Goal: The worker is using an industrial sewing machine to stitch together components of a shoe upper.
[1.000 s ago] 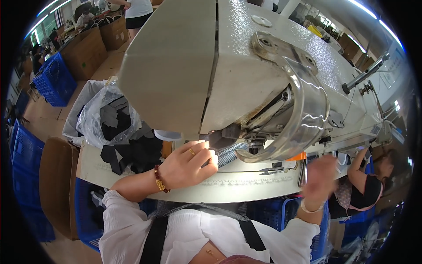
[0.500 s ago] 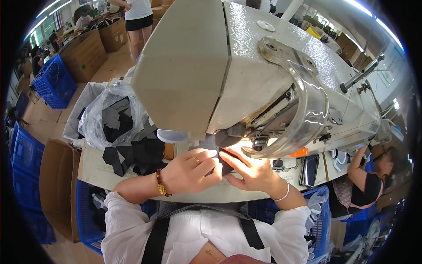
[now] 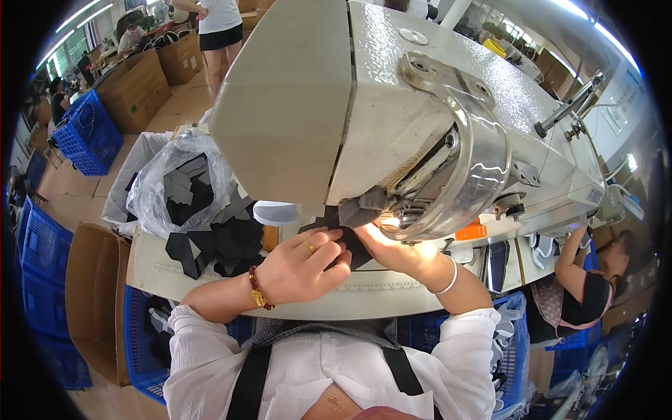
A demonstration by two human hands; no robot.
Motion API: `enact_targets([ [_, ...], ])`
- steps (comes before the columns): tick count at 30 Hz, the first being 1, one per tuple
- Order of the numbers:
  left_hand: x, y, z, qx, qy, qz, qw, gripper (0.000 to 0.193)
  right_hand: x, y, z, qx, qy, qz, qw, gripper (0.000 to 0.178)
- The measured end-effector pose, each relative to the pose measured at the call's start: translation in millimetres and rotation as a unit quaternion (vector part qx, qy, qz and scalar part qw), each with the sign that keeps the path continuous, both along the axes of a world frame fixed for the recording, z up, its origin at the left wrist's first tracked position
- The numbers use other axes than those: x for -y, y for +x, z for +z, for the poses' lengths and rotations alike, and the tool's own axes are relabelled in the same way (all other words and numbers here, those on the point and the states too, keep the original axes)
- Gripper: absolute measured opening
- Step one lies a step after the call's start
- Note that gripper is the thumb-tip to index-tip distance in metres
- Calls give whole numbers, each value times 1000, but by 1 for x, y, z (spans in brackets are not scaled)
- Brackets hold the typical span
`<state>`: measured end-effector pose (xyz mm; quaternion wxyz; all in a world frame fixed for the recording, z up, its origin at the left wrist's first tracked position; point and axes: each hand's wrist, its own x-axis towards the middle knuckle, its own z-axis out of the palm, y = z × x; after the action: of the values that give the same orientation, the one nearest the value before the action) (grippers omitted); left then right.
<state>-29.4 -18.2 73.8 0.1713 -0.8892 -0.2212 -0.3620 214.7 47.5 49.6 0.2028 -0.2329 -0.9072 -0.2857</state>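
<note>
A dark fabric piece (image 3: 358, 253) lies under the head of a large beige sewing machine (image 3: 287, 105), between my two hands. My left hand (image 3: 311, 262) is closed, its bent fingers gripping the fabric's left side. Lit by the machine lamp, my right hand (image 3: 402, 253) reaches in beside the needle area at the fabric's far right. The machine head and the clear curved guard (image 3: 490, 164) hide its fingertips, so its grip does not show. A grey block-like part (image 3: 364, 205) sits just above the fabric.
Left of my hands, dark cut pieces (image 3: 234, 241) lie on the table beside a clear plastic bag (image 3: 143, 203) of more pieces. An orange part (image 3: 471, 230) and a phone-like dark object (image 3: 498, 266) are at the right. Blue baskets (image 3: 140, 350) stand below; a co-worker (image 3: 577, 301) sits at far right.
My right hand has moved farther in toward the needle area, and its fingers have gone from view. The dark fabric shows more between the hands. My left hand has shifted slightly down.
</note>
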Motion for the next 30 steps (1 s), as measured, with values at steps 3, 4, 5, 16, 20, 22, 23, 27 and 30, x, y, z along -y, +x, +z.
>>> enact_targets([
  [3, -3, -1, -1, 8, 2, 8, 1000, 17, 3, 5, 0, 80, 133, -36, 987, 37],
  [4, -4, -1, -2, 10, 7, 11, 1000, 17, 9, 6, 1, 44, 92, -41, 994, 39],
  [5, -6, -1, -2, 10, 8, 15, 1000, 17, 16, 7, 2, -50, 5, -18, 999, 41],
  [16, -9, 2, -5, 27, -18, 13, 999, 20, 25, 4, 10, -108, -68, 41, 991, 50],
  [20, -8, 3, -13, 15, -46, 18, 999, 19, 19, 5, -12, -124, -56, 21, 990, 43],
  [22, -8, 3, -15, 19, -75, 11, 997, 18, 17, 7, -24, -145, -122, 17, 982, 35],
  [23, -7, 3, -16, 15, -114, 10, 993, 18, 16, 10, -29, -146, -105, 22, 984, 33],
  [27, -5, 3, -12, 20, -79, 6, 997, 18, 17, 10, -37, -114, -158, 38, 980, 39],
  [30, -5, -1, -9, 8, -70, 6, 998, 18, 21, 5, -27, -97, -106, 19, 989, 43],
])
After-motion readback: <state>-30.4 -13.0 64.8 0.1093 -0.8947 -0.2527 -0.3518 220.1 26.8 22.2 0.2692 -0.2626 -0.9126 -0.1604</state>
